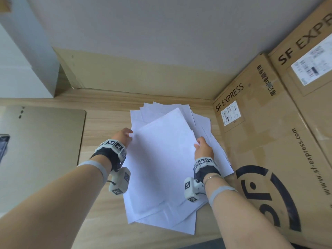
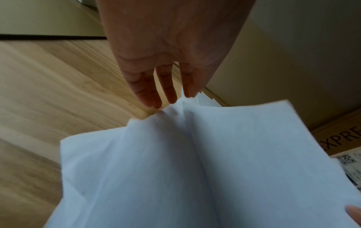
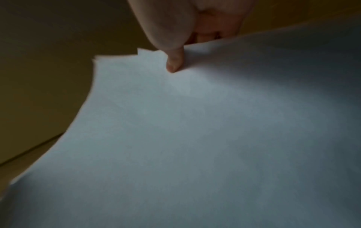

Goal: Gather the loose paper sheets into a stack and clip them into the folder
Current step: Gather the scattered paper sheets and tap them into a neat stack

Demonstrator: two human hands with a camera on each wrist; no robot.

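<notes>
The left hand (image 1: 123, 136) sits at the 9 o'clock side of the paper sheets (image 1: 161, 159). Its fingers (image 2: 154, 91) are straight and close together, and the tips touch the edge of the sheets. They push on the paper and do not curl round it.

The right hand (image 1: 203, 149) sits at the 3 o'clock side of the sheets. Its thumb (image 3: 173, 61) lies on top of the paper and the other fingers go under the edge, so this hand pinches the sheets. In the right wrist view the paper bends up where the hand holds it.

The sheets are white and lie in a messy pile on the wooden tabletop (image 1: 100, 123), in the middle, between the two hands. The corners stick out in many ways. There are many sheets, but I cannot tell how many, as they hide each other.

A flat grey folder (image 1: 41, 141) lies at 9 o'clock on the tabletop, well apart from the sheets. There is one of it.

Two brown cardboard boxes (image 1: 269, 133) stand at 3 o'clock, just beside the pile. They have "SF EXPRESS" on them, and each one has a white label (image 1: 230, 113).

There are two hands, and each wrist has a band with black and white square marks (image 1: 115, 145)
</notes>
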